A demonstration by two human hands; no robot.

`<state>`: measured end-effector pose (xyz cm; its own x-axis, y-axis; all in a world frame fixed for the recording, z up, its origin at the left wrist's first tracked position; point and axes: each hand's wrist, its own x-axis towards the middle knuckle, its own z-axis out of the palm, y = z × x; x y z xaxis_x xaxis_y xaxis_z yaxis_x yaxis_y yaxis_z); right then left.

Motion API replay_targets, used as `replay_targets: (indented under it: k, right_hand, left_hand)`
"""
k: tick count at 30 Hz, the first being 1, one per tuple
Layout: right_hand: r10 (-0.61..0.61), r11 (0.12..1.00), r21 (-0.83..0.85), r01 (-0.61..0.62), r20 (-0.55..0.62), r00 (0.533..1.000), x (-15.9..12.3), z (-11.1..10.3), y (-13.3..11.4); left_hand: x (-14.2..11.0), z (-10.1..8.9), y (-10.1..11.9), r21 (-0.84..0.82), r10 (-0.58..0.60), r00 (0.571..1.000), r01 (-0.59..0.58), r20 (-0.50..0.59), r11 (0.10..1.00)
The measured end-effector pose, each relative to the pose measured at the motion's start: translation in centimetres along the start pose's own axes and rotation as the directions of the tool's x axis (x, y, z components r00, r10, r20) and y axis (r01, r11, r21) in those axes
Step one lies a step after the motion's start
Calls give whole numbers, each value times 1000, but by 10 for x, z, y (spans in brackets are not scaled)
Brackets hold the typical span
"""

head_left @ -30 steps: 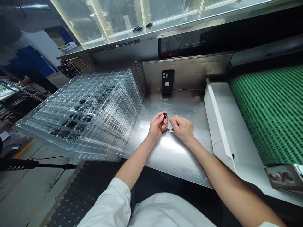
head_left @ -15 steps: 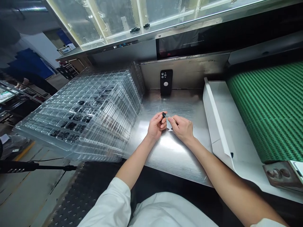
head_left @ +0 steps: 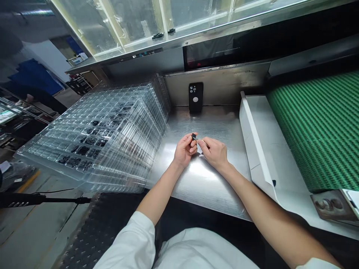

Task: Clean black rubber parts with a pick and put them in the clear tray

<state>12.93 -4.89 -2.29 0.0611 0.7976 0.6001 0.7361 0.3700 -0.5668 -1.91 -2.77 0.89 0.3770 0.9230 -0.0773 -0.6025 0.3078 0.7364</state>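
Note:
Above the steel worktop [head_left: 186, 185], my left hand [head_left: 184, 151] pinches a small black part [head_left: 193, 137] between thumb and fingers. My right hand [head_left: 215, 151] is closed, knuckles up, on a thin pointed tool [head_left: 197, 139] whose tip reaches the black part. Most of that tool is hidden in the fist, so its kind cannot be told. To the left stands a tall stack of clear plastic trays [head_left: 134, 149], with several black parts [head_left: 83, 150] in pockets of the top tray.
A black phone [head_left: 195, 98] leans upright on the steel back wall. On the right runs a green conveyor belt [head_left: 322, 130] beside a white guard [head_left: 254, 142]. Glass panels [head_left: 134, 22] hang above. At far left a person [head_left: 42, 99] stands by a rack.
The tool tip has shifted slightly left onto the black part, with my right hand moving a little the same way. My left hand stays nearly still.

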Motion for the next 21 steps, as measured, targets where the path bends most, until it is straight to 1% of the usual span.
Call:
replay_targets:
  k: [2,6,10,12,16,21]
  right_hand:
    - [13,1000,-5,-13,-10,1000,0,-1,-1]
    - [-7,1000,-6,7,0,1000,1,-1,-1]
    - [52,998,26,-52,-21,998,1,-1,0]
    - [68,995,70,-65,-30,997,2,-4,0]
    - [74,974,217,-66,-30,997,4,-9,-6]
    - [78,947,314,-70,-15,997,6,-7,-10]
  left_hand:
    - [0,0,0,-1,-3,1000,3,5,1000]
    - [0,0,1,4,-14,1000,14,3,1000]
    - [-1,0,0,8,-8,1000,7,8,1000]
    - [0,0,-1,16,-5,1000,5,22,1000]
    - [1,-1,-6,21,-19,998,18,63,1000]
    - [1,0,-9,73,-73,996,69,59,995]
